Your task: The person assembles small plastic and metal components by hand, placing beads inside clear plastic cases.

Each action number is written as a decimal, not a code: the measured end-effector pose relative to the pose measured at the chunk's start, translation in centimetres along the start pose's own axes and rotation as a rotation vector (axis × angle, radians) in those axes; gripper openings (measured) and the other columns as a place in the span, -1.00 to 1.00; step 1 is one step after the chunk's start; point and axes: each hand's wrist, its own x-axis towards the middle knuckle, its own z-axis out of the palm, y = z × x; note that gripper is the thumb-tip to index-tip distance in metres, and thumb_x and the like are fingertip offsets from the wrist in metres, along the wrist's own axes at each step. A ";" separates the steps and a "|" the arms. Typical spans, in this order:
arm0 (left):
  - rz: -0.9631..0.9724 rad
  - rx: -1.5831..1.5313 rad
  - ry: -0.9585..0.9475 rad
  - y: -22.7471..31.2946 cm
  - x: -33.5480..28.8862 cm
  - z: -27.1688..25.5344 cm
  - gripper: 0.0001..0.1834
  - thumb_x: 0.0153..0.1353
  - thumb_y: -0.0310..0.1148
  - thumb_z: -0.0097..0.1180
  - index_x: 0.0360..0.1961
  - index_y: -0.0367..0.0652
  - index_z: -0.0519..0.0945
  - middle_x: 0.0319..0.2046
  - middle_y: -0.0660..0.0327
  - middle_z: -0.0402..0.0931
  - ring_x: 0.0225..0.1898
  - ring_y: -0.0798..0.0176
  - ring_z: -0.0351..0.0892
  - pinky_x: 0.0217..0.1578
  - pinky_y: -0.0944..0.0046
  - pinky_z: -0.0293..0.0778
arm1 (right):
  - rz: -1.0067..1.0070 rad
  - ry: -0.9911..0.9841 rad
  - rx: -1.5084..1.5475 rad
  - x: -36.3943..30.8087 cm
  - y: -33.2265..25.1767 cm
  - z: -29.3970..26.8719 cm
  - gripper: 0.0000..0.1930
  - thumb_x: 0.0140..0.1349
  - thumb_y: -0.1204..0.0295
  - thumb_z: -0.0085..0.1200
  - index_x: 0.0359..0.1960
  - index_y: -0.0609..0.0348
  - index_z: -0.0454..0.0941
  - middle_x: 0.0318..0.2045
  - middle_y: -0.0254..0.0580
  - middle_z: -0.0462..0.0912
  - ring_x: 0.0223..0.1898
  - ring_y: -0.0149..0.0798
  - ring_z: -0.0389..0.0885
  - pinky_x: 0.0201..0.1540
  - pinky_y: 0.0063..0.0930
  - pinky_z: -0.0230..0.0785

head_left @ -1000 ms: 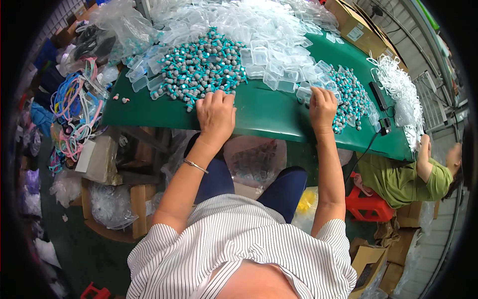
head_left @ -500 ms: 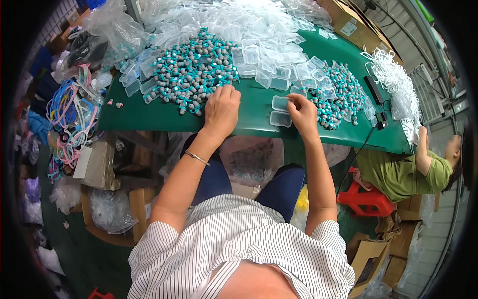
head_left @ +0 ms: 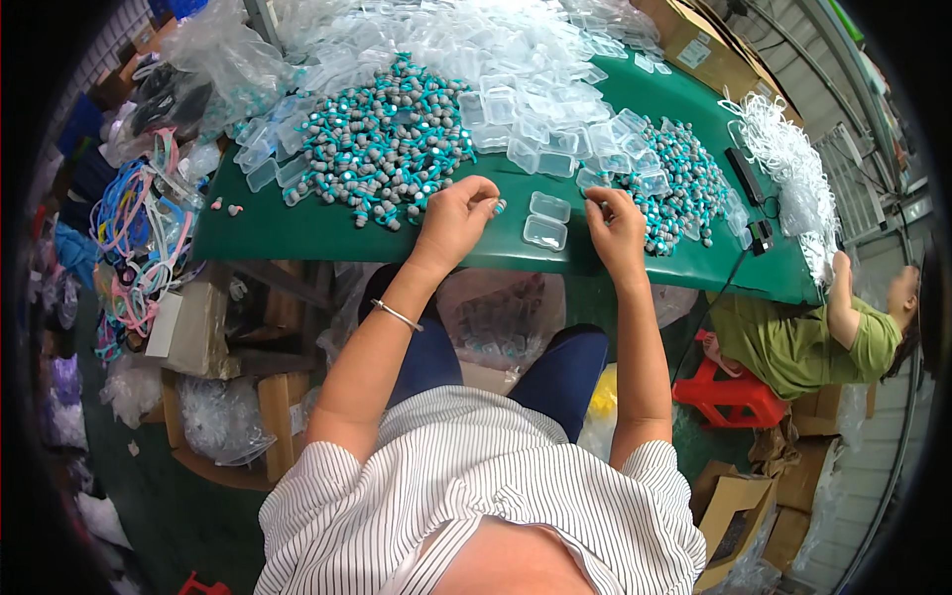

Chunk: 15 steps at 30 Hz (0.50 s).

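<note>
Between my hands an open clear plastic case [head_left: 547, 220] lies on the green table, its two halves spread flat. My left hand [head_left: 458, 220], to the left of the case, is closed with a small grey-and-teal earplug [head_left: 499, 207] at its fingertips. On the right of the case, my right hand [head_left: 619, 234] hovers with thumb and forefinger slightly apart and nothing visible between them. A large heap of grey-and-teal earplugs [head_left: 382, 144] lies beyond my left hand. Another earplug heap [head_left: 684, 183] is just past my right hand.
Many clear cases [head_left: 496, 59] are piled at the back of the table [head_left: 297, 233]. White cords [head_left: 778, 149] lie at the right end, near a black device [head_left: 761, 236]. A person in a green top [head_left: 808, 342] sits on a red stool [head_left: 729, 402] at the right.
My right hand has let go of the case and moved right. My left hand has come from the heap toward the case with an earplug. The case has shifted slightly left.
</note>
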 end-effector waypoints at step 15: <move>0.379 0.722 -0.085 1.3 -1.6 0.6 -0.85 0.04 -0.56 0.18 -0.31 -0.19 0.63 -0.34 0.12 0.55 -0.24 -0.01 0.58 -0.20 0.07 0.50 | -0.233 0.057 -0.568 1.6 2.5 0.4 -0.88 0.03 0.42 0.26 -0.36 -0.07 0.64 -0.37 -0.41 0.60 -0.23 -0.18 0.54 -0.09 -0.14 0.16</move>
